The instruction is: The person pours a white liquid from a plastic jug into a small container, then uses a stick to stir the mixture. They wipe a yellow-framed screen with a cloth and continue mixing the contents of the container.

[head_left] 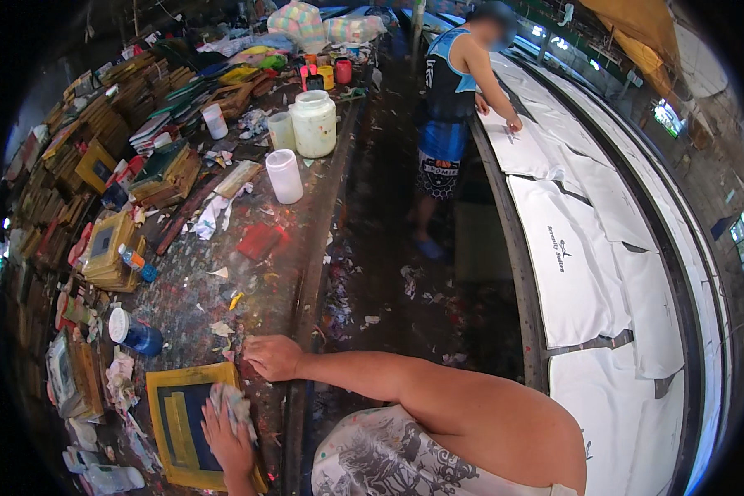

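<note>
A yellow-edged printing screen (158, 422) with a dark blue mesh and yellow tape strips lies on the stained table at the near left. My left hand (228, 442) presses a crumpled, stained rag (234, 405) against the right side of the screen, its fingers over the cloth. Just past the screen's upper right corner, my right hand (273, 358) rests on the tabletop with its fingers curled closed. Whatever those fingers may hold is hidden. Left of the screen's far edge stands a jar of dark blue ink (135, 333) with a white lid.
White tubs (313, 124), a white plastic container (284, 177) and a small blue bottle (137, 263) stand on the table (248, 306). Stacked screens (112, 248) line its left side. Across a littered aisle, a person (459, 99) touches printed white cloths (583, 264) on a long table.
</note>
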Available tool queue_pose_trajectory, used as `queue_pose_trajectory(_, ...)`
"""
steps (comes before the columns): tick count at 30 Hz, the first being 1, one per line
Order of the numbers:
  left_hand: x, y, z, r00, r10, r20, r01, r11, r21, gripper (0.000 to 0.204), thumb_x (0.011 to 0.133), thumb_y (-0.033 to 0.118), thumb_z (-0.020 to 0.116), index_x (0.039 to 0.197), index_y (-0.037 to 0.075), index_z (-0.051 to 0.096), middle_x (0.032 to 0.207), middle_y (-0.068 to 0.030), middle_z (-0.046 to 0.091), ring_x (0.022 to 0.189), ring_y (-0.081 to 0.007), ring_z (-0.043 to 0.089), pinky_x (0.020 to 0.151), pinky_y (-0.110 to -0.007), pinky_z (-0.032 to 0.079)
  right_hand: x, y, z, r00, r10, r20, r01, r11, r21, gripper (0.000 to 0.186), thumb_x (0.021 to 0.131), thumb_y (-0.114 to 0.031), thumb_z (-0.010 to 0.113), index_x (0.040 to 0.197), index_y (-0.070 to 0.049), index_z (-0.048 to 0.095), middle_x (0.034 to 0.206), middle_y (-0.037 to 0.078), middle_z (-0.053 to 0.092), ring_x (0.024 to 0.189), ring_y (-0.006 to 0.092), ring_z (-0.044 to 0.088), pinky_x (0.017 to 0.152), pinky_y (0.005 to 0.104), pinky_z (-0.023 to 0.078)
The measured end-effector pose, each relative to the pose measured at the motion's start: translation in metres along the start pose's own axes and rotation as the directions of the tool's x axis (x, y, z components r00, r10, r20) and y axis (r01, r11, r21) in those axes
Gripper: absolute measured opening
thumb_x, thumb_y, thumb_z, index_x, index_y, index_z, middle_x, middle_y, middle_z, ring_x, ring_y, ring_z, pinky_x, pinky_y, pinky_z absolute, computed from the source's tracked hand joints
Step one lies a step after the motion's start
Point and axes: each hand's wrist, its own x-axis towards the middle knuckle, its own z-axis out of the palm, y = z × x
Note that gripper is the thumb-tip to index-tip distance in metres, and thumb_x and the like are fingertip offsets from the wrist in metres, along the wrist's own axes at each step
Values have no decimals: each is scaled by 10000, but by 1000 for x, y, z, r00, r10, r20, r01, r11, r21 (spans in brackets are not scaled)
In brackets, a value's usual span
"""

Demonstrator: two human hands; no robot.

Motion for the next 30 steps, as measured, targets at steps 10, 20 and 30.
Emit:
queue_pose_trajectory(10,-27,-222,15,893,-339,-296,411,882,231,723,1183,413,546,1770,23,385,1839,-334,288,1702,-562,239,1384,-651,206,8,-19,-5,995,75,68,-77,997,21,102,974,-149,708,1019,-70,754,1069,131,745,1080,359,737,934,486,617)
queue_pose_trajectory(20,142,-101,44,960,-7,-281,31,996,81,648,1124,277,663,1681,-13,506,1800,-322,374,1673,-572,301,1368,-636,259,3,-9,1,994,88,63,-88,996,-7,128,945,-120,711,1058,-81,756,1098,118,752,1099,355,739,940,496,612)
queue_pose_trajectory(30,-104,-87,17,999,24,-36,-19,992,124,713,1149,394,523,1755,31,429,1851,-245,353,1709,-532,273,1385,-618,198,4,-18,-2,998,60,35,-62,997,55,110,967,-147,686,978,-55,745,1026,139,727,1038,380,734,914,501,611)
